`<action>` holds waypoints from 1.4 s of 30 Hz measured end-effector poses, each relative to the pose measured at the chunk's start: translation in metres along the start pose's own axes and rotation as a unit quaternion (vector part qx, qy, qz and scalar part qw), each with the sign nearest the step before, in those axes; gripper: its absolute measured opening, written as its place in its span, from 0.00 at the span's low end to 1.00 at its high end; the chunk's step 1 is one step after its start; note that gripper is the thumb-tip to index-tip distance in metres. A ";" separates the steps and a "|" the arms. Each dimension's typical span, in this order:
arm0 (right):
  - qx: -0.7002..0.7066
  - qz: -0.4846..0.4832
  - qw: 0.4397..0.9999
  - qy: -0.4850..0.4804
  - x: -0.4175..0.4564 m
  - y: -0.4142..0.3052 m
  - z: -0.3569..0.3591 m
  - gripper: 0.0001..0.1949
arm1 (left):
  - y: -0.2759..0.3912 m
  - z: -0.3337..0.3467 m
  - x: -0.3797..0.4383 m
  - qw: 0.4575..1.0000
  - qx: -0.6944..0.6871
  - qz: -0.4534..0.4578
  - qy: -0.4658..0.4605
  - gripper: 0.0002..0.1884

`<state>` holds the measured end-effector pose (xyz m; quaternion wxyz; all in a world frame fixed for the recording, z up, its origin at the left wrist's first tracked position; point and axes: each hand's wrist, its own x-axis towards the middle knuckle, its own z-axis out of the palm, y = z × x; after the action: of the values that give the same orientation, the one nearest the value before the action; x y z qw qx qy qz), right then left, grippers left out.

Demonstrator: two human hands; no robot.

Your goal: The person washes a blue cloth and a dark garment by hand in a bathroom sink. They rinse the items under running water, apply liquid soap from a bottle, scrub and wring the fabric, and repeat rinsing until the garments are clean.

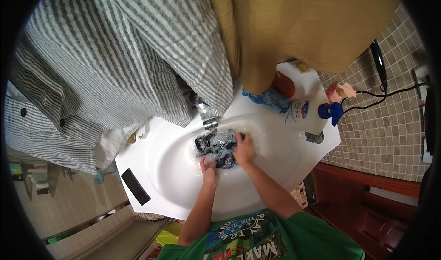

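A dark wet cloth [224, 155] lies in foamy water at the bottom of the white washbasin [177, 186], below the chrome faucet [209, 119]. My left hand [208, 168] is at the near left edge of the cloth, its fingertips in the suds. On the cloth's right side rests my right hand [244, 149], fingers spread and touching the fabric. Foam and water hide part of the fingertips, so how firmly either hand holds the cloth is not clear.
A black phone [135, 186] lies on the basin's left rim. A pump bottle [308, 112], a blue plastic bag [268, 99] and a grey lump [314, 137] are on the right. A striped shirt [131, 53] and tan cloth [310, 22] hang low over the faucet. A cord [373, 94] runs along the tiled wall.
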<state>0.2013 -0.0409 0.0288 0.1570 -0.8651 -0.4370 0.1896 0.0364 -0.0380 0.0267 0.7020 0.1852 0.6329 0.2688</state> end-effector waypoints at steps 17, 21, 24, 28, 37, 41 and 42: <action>0.214 -0.169 0.961 0.044 -0.100 -0.096 -0.051 0.14 | 0.032 -0.005 0.024 0.831 -0.299 -0.210 -0.419 0.23; 0.172 -0.154 0.971 0.056 -0.088 -0.095 -0.034 0.11 | 0.012 -0.005 0.024 0.896 -0.259 -0.024 -0.360 0.19; 0.116 -0.132 0.984 0.007 -0.073 -0.091 -0.024 0.10 | -0.013 -0.007 0.041 0.915 -0.214 0.100 -0.328 0.14; 0.116 0.011 0.993 0.025 -0.037 -0.068 -0.008 0.14 | 0.026 0.030 -0.013 0.973 -0.170 -0.098 -0.120 0.13; -0.031 0.112 0.962 0.246 0.007 0.048 -0.016 0.18 | 0.054 -0.013 -0.006 0.981 0.030 0.192 0.023 0.24; -0.041 0.146 0.975 0.164 0.001 0.049 -0.018 0.18 | 0.035 -0.036 0.019 0.971 0.126 0.173 0.104 0.27; -0.057 0.091 0.975 0.194 -0.002 0.045 -0.014 0.18 | 0.030 -0.037 0.024 0.961 0.170 0.164 0.145 0.24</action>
<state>0.2378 -0.0692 0.0217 0.1712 -0.9291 -0.3277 0.0060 -0.0029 -0.0025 0.0210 0.5066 0.3624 0.7255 0.2928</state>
